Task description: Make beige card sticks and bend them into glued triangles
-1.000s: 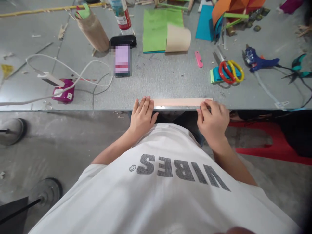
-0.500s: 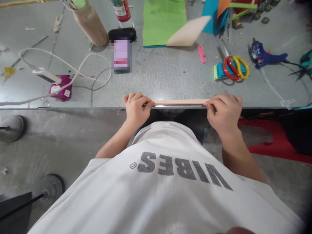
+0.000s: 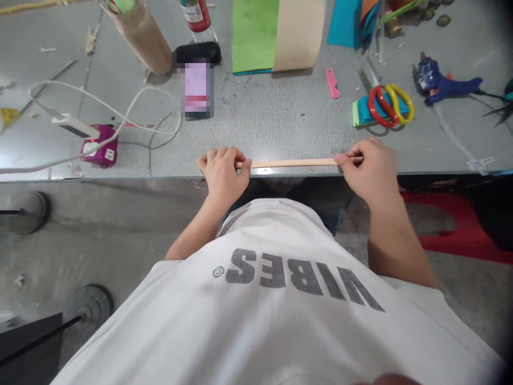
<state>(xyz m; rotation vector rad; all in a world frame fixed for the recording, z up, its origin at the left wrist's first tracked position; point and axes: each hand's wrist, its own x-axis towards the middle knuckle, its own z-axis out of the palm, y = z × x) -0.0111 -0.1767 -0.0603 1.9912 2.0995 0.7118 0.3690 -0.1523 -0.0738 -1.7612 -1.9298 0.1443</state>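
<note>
We are pinching a narrow peach strip [image 3: 294,162] along the near edge of the tabletop [image 3: 276,125], the grip of our left hand [image 3: 225,171] clasping it near one end and the grip of our right hand [image 3: 371,170] clenching it near the other. Beyond our right hand, red-and-yellow scissors [image 3: 388,102] are lying on a blue-and-green bundle [image 3: 363,111], and a blue glue gun [image 3: 441,85] is resting to their right.

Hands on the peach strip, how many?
2: left hand pinches the peach strip near its left end, right hand near its right end. No other hand visible there.
</note>
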